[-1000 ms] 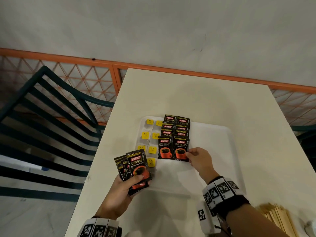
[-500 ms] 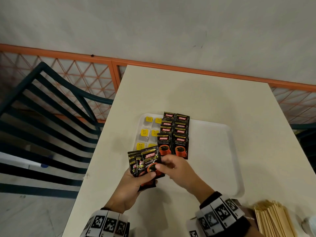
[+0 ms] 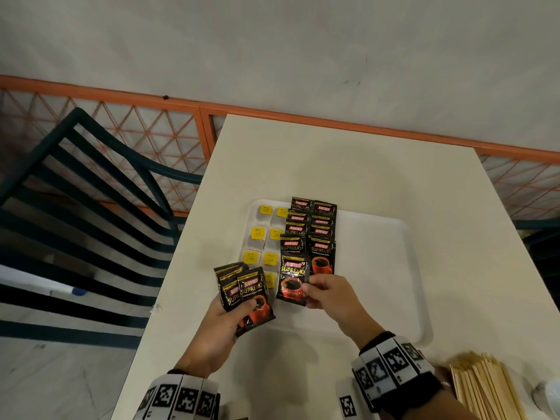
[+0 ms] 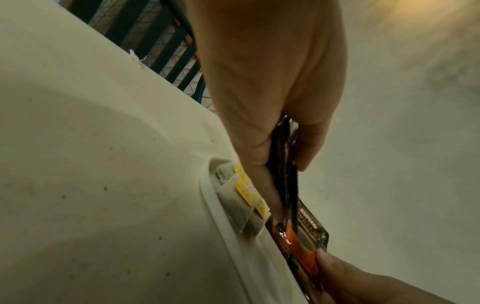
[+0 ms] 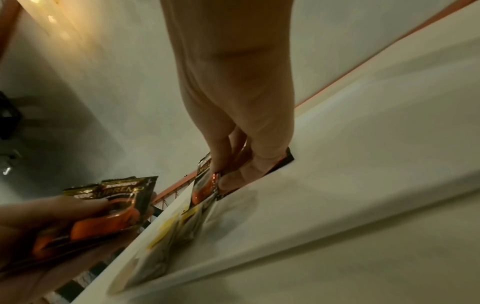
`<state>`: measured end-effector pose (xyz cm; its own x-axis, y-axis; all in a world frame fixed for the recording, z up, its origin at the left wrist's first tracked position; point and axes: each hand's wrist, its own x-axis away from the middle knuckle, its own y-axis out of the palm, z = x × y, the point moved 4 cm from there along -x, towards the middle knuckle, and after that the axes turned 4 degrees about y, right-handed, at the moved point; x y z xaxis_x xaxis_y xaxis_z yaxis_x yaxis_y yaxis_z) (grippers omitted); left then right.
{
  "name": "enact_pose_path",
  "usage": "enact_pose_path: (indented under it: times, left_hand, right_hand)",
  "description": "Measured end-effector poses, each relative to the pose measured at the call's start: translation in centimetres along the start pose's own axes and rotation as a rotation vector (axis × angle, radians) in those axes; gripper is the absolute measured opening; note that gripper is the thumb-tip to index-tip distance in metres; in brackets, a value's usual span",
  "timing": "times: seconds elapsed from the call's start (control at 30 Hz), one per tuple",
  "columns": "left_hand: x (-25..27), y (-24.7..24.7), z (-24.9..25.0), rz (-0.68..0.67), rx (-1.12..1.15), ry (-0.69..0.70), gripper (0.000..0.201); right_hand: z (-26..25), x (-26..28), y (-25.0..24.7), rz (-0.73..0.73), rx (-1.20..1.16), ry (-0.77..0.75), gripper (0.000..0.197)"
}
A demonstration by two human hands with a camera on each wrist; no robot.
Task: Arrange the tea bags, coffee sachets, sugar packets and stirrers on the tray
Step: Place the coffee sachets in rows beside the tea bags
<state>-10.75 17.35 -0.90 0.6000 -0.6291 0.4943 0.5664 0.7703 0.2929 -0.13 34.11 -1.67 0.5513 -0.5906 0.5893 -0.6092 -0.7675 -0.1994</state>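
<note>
Nearest the person, a bundle of wooden stirrers lies on the white table by the right wrist, off the tray. The left hand grips a small fan of black coffee sachets, thumb pressed across their fronts and fingers curled behind; it hangs over the table edge just left of the tray's near corner. The right hand pinches a single sachet by its right edge between thumb and fingertips, the packet over the near end of the left coffee column. Whether its far edge already touches the sachet below cannot be told.

On the white tray, two columns of overlapping coffee packs run away from the person, with yellow-tagged tea bags in two columns just to their left against the tray's left rim.

Beyond the table stand an orange lattice railing, a dark slatted chair to the left, and a pale wall behind
</note>
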Motion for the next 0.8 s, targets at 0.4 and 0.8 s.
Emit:
enact_pose_path:
  times: [0.4, 0.8]
  left_hand:
    - [0.2, -0.3, 0.1, 0.04, -0.016, 0.028, 0.032]
    - [0.0, 0.0, -0.4, 0.043, -0.035, 0.019, 0.031]
  right_hand:
    - [0.4, -2.1, 0.5, 0.145, 0.212, -0.059, 0.019]
    - [0.7, -1.9, 0.2, 0.225, 0.321, -0.101, 0.016]
